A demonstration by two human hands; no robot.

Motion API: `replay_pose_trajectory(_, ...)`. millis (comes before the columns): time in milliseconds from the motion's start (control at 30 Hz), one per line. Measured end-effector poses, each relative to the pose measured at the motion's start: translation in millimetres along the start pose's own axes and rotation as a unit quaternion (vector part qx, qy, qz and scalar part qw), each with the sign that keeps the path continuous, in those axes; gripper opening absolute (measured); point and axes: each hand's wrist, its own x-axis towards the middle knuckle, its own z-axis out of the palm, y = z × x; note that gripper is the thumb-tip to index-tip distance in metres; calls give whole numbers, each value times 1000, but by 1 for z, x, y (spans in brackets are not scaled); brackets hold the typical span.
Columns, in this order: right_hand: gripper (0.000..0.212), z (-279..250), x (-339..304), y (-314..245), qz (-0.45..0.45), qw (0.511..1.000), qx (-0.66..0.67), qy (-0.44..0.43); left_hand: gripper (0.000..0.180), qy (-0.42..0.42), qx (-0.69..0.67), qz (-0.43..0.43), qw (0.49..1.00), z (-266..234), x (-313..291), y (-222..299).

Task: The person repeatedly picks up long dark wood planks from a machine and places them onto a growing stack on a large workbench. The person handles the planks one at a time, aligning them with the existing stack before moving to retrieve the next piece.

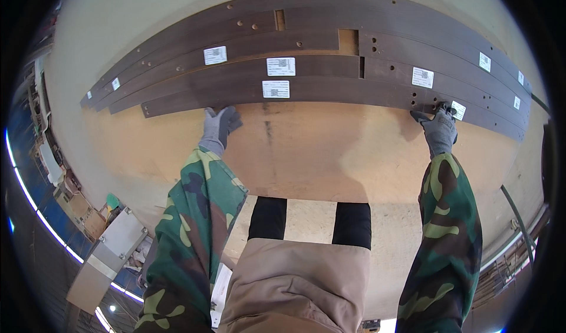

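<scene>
Several long dark brown boards (330,89) lie side by side across the far part of a tan sheet, curving with the lens. They carry white labels, drilled holes and a few cut-outs. At the nearest board's front edge, left of the middle, is my left hand (219,128) in a grey glove; its fingertips meet the edge and its thumb stands apart. My right hand (440,131), gloved alike, reaches over that same edge farther right. Its fingertips rest on the board beside a white label (457,110), with the thumb spread to the left. Neither hand wraps round the board.
Bare tan sheet (306,156) spans the space between the boards and my legs. Pale floor surrounds it. A grey box-like cabinet (122,234) stands at lower left, near other clutter. Dark hose-like lines (517,218) run along the right side.
</scene>
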Motion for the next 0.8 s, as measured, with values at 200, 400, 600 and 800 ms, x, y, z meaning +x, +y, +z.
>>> replay_pose_trajectory(200, 90, -9, -15, 48, -85, 980, 167, -65, 68, -94, 401, 115, 904, -15, -103, -55)
replay_pose_trajectory(400, 92, -1, -134, 76, -169, 948, 195, -187, 73, -80, 344, -81, 932, -80, -340, -143)
replay_pose_trajectory(600, 82, -39, -271, 96, -163, 881, 193, -399, 69, -18, 212, -162, 964, -88, -474, -184)
replay_pose_trajectory(800, 76, -80, -344, 115, -101, 892, 280, -342, 58, -4, -23, -61, 998, -96, -508, -187)
